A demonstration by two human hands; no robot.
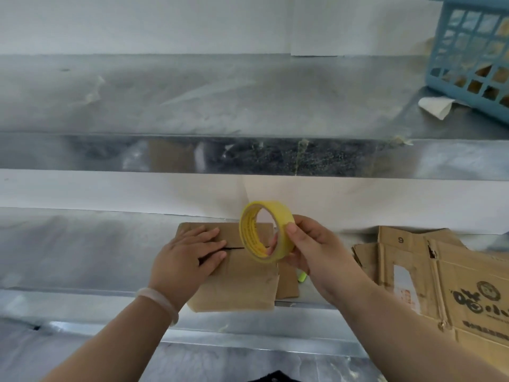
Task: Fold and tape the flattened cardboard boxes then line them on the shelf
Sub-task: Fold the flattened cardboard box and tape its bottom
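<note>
Tape roll up, box flaps pressed down, centre frame.
Right hand [311, 249] pinches glossy yellow tape roll [265, 231]; left hand [187, 257] flat on matte brown cardboard box [242, 282]; creased flattened boxes [440, 277] lower right on metal shelf [82, 249].

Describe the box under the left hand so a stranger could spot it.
On the lower metal shelf, look near the middle, beneath the left hand pressing flat. The folded box there is plain brown with a dark slit between its flaps, unlike the flattened, printed cardboard to its right.
</note>
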